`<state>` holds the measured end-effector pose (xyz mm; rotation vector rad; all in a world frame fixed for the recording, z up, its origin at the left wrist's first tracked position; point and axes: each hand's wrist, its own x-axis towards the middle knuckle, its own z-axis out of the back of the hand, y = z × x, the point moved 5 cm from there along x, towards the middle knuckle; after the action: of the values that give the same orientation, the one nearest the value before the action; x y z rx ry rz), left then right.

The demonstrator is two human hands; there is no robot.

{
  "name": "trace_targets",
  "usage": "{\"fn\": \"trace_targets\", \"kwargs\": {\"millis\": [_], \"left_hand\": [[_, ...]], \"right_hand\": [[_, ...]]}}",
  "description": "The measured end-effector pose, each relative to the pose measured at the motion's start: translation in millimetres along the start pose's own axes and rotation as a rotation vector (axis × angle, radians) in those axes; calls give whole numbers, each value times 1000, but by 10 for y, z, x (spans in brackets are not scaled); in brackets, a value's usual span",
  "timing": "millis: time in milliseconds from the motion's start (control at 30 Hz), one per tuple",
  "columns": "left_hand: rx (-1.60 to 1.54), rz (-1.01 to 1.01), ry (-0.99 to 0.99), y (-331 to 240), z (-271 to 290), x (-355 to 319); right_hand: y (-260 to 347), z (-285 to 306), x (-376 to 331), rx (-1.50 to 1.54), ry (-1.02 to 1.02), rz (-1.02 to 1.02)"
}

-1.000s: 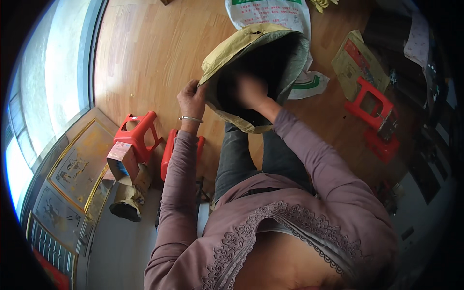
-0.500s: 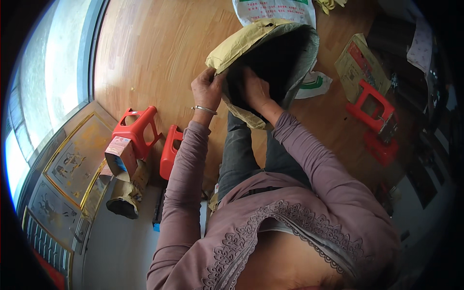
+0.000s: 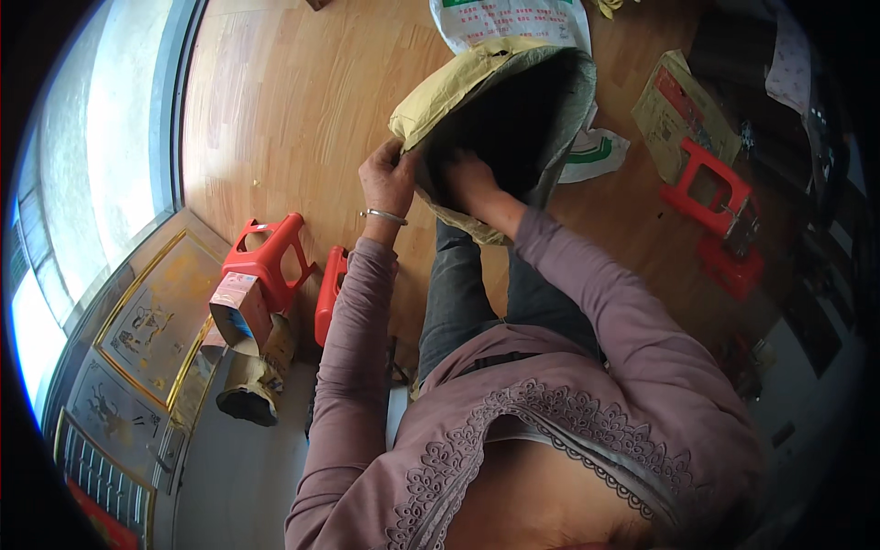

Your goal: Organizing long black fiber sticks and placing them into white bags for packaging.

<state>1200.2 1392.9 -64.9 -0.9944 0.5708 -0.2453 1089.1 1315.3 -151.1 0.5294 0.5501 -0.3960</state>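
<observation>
A large yellowish woven sack (image 3: 458, 78) with a grey inside lies open on the wooden floor in front of my knees. My left hand (image 3: 388, 179), with a thin bracelet at the wrist, grips the sack's near left rim and holds the mouth open. Inside that dark mouth is my right hand (image 3: 469, 174), fingers spread against the lining; I cannot tell whether it holds anything. What the sack contains is hidden in shadow.
A red plastic stool (image 3: 270, 261) lies on its side at my left, with a small open carton (image 3: 240, 312) on it. More red stools (image 3: 710, 188) stand at the right beside a flattened cardboard box (image 3: 674, 110). A white printed sack (image 3: 509, 18) lies behind.
The sack's mouth has been pulled wider and nearer. My left hand shifted along the rim, and my right hand stayed inside the opening.
</observation>
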Motion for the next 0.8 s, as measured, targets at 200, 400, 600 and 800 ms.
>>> {"fn": "trace_targets", "kwargs": {"millis": [200, 400, 600, 800], "left_hand": [[45, 35, 77, 5, -94, -191], [-56, 8, -9, 158, -48, -139], [-56, 45, 84, 13, 61, -71], [-2, 18, 77, 53, 45, -41]], "right_hand": [[-772, 519, -34, 53, -126, 32], [-131, -185, 58, 3, 59, -40], [-910, 271, 311, 297, -273, -95], [-581, 524, -126, 462, -592, -97]]}}
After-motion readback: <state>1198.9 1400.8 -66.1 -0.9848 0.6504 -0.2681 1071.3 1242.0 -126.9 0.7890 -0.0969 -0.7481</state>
